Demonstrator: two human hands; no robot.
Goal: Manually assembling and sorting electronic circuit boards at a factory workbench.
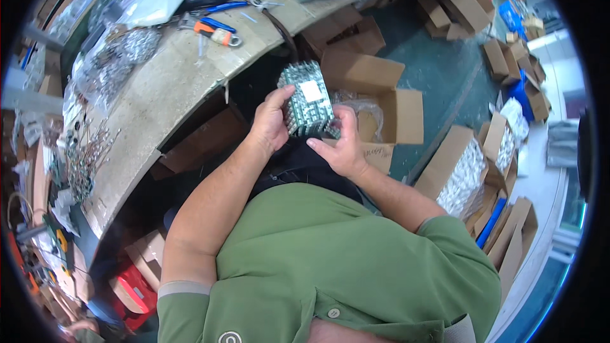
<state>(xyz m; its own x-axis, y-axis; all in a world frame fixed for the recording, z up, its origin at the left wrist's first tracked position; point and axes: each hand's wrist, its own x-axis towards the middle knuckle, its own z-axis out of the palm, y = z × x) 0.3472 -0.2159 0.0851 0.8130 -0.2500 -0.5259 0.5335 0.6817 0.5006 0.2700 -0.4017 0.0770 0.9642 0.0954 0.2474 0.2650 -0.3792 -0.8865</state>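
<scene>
Workbench (165, 95): long, pale, worn top, sweeping from lower left to upper centre of the frame. Strewn at upper left with clear bags of small metal parts (117, 57), an orange-handled tool (219, 33) and blue-handled pliers (219, 7).

Open cardboard boxes (375, 98): crowded at centre right and along the right edge on a green floor; one at lower right filled with bagged silvery parts (462, 178).

Block of stacked grey-green parts (307, 100): centre of frame, just above the green shirt, held clear of bench and boxes. White label on its upper face; rows of small metal pins or tabs along the sides.

Left hand (270, 121): wrapped around the block's left side, thumb on the near face, fingers curled behind.

Right hand (343, 143): cupped under the lower right corner, thumb pressed on the bottom edge, fingers supporting from beneath.

Handling assessment: judged stiff and moderately heavy for its bulk, being dense metal and plastic. Probably a loose stack liable to shear or spill if squeezed unevenly. Protruding pins likely sharp and bendable. Best gripped on opposite flat sides with support under the base, as at present; label face smooth, poor purchase.
</scene>
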